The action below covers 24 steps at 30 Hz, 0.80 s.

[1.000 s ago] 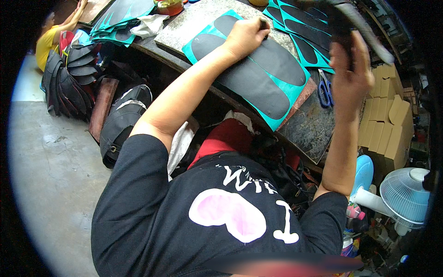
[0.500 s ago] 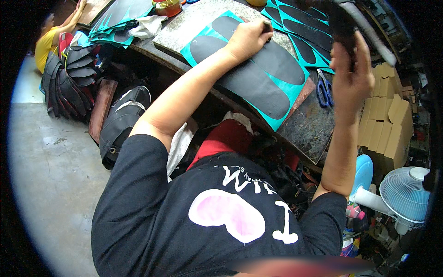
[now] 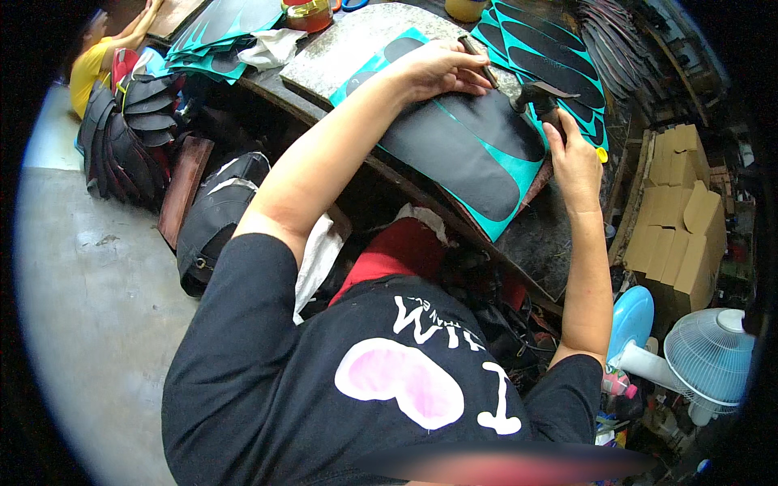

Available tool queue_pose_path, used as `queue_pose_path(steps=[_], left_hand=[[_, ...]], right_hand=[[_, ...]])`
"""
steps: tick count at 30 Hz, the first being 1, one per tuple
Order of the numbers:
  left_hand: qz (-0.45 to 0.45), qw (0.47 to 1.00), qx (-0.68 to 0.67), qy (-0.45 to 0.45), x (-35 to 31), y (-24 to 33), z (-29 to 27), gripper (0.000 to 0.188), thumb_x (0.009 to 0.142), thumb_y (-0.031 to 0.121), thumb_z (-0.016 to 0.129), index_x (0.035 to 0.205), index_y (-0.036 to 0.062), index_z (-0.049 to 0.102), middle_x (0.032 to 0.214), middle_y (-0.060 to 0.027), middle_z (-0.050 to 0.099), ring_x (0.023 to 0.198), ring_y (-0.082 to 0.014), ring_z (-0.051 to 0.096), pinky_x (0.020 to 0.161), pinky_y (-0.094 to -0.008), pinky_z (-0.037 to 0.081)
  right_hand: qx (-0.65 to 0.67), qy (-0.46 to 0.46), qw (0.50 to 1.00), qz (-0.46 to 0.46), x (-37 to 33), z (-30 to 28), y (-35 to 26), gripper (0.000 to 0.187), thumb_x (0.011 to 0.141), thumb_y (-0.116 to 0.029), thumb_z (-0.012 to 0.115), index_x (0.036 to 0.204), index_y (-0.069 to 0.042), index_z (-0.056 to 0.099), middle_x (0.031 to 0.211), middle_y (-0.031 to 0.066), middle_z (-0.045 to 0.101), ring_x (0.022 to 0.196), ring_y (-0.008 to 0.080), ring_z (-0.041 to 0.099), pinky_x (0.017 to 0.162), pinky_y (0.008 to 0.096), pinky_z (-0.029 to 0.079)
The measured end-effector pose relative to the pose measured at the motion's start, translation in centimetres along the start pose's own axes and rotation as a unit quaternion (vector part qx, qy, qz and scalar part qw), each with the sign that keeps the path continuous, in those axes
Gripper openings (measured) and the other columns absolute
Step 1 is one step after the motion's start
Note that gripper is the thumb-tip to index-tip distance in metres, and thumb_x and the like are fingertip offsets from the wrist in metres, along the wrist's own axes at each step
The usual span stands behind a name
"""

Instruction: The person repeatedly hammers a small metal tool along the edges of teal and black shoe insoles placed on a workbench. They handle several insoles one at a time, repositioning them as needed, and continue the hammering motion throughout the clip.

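Observation:
My left hand [image 3: 438, 71] is closed on a thin dark metal punch [image 3: 476, 61], which leans over a black sheet with a teal border [image 3: 494, 150]. Long rounded black shapes are marked out on that sheet. Gripped in my right hand [image 3: 579, 166] is a hammer [image 3: 536, 97], its dark head just above the sheet's right corner, to the right of the punch. Whether the punch tip touches the sheet I cannot tell. Beneath the sheet lies a pale stone slab [image 3: 316, 71].
More teal sheets with black ovals [image 3: 551, 49] lie at the far right, and another stack [image 3: 215, 36] at the far left beside a white cloth [image 3: 269, 50]. Cardboard boxes [image 3: 668, 219] and a fan [image 3: 707, 360] stand right. A person in yellow [image 3: 85, 77] is far left.
My right hand has brought the hammer down and left from its raised place. My left hand has turned, so the punch now shows. The scissors at the right no longer show.

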<state>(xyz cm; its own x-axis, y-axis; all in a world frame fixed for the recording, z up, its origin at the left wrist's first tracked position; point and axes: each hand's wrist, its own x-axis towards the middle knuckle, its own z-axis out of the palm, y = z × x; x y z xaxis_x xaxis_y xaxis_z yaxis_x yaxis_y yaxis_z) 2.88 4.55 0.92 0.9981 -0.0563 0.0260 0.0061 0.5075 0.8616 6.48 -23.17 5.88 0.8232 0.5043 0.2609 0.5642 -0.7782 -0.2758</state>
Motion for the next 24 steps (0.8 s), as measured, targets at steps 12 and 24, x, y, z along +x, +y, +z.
queue_pose_path(steps=[12, 24], left_hand=[[0.221, 0.865, 0.367, 0.262, -1.0, 0.8, -2.5, 0.014, 0.087, 0.012, 0.068, 0.093, 0.0002, 0.068, 0.080, -0.0074, 0.070, 0.068, -0.0105, 0.067, 0.064, -0.0258, 0.055], [0.246, 0.873, 0.297, 0.298, -1.4, -0.1, -2.3, 0.015, 0.086, 0.011, 0.067, 0.093, -0.0025, 0.068, 0.079, -0.0111, 0.071, 0.066, -0.0135, 0.069, 0.062, -0.0265, 0.056]], right_hand=[[-0.024, 0.017, 0.999, -0.037, 0.1, 0.0, 0.0, 0.041, 0.095, -0.045, 0.053, 0.125, -0.017, 0.057, 0.087, 0.0198, 0.069, 0.082, 0.0382, 0.068, 0.071, 0.0484, 0.052], [-0.031, 0.005, 0.999, -0.027, 0.1, 0.0, 0.2, 0.043, 0.094, -0.046, 0.054, 0.126, -0.017, 0.056, 0.093, 0.0193, 0.070, 0.087, 0.0379, 0.067, 0.074, 0.0480, 0.052]])
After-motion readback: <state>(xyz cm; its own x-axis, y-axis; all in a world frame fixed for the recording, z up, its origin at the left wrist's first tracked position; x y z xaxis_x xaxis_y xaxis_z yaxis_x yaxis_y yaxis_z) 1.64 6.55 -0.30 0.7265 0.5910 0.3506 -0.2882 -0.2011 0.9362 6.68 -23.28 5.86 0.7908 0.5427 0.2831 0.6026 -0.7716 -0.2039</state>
